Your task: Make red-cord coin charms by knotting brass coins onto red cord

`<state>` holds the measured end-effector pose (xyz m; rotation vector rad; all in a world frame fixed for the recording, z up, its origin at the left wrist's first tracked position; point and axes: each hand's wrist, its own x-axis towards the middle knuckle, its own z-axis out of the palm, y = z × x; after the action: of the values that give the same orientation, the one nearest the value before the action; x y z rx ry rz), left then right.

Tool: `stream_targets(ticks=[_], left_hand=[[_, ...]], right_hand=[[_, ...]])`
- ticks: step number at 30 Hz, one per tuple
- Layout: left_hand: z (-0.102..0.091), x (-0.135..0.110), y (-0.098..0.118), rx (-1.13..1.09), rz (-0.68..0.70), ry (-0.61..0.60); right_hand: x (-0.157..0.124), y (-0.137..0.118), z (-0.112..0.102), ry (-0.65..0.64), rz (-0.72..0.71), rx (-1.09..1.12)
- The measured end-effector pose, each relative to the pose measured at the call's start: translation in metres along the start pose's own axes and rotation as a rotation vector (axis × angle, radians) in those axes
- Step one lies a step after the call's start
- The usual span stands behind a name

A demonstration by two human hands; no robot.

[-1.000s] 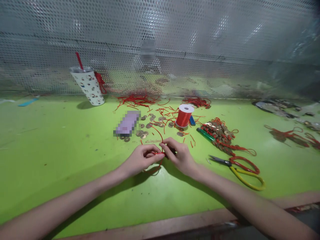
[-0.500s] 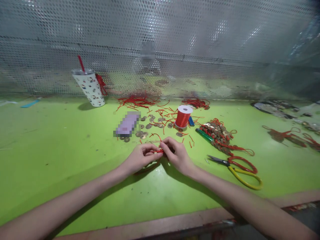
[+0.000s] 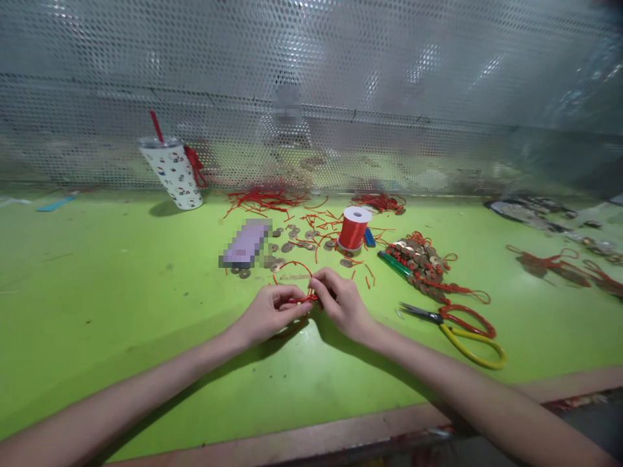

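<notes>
A thin red cord (image 3: 300, 264) is pinched between my two hands just above the green table, with a loop of it arching up beyond the fingertips. My left hand (image 3: 272, 311) is closed on the cord, thumb against fingers. Close beside it, my right hand (image 3: 342, 301) pinches the same cord near a small knotted part. Fingers partly hide the knot. Loose brass coins (image 3: 287, 247) with holes lie beyond the hands, near a spool of red cord (image 3: 354, 230) that stands upright.
Scissors (image 3: 440, 318) lie right of my right hand, below a pile of corded coins (image 3: 421, 256) and a green-handled tool (image 3: 394, 263). A pixelated purple phone-like object (image 3: 247, 241) and a white tumbler (image 3: 172, 174) are at left. Red cord pieces (image 3: 265, 200) lie before the perforated metal screen (image 3: 389, 117).
The cord loop beyond my fingers has grown wider and rounder. Both hands stay close together, pinching the cord. The whole view has shifted slightly.
</notes>
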<state>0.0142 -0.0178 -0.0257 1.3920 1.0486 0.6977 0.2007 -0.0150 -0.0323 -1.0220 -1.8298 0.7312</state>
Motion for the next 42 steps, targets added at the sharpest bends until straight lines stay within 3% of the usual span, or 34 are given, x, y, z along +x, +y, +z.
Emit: stream_targets(ticks=[7, 11, 18, 21, 27, 31, 36, 42], left_hand=[[-0.002, 0.002, 0.002, 0.159, 0.099, 0.010], [-0.002, 0.003, 0.000, 0.117, 0.102, 0.042], [-0.003, 0.002, 0.006, 0.062, 0.171, 0.112], [-0.004, 0.003, 0.007, 0.063, 0.189, 0.142], [-0.006, 0.004, 0.007, 0.052, 0.170, 0.193], [-0.006, 0.003, 0.006, 0.056, 0.168, 0.229], [-0.005, 0.002, 0.006, 0.055, 0.160, 0.208], [-0.010, 0.003, 0.007, 0.037, 0.139, 0.168]], right_hand=[[0.000, 0.004, 0.000, -0.002, -0.007, -0.004], [0.000, 0.004, -0.005, -0.088, 0.036, 0.052], [0.004, 0.003, -0.019, -0.234, 0.262, 0.332], [0.007, 0.004, -0.020, -0.302, 0.266, 0.386], [0.008, 0.005, -0.018, -0.274, 0.278, 0.452], [0.008, 0.006, -0.018, -0.339, 0.304, 0.524], [0.008, 0.007, -0.020, -0.474, 0.350, 0.504], [0.011, 0.007, -0.024, -0.414, 0.313, 0.428]])
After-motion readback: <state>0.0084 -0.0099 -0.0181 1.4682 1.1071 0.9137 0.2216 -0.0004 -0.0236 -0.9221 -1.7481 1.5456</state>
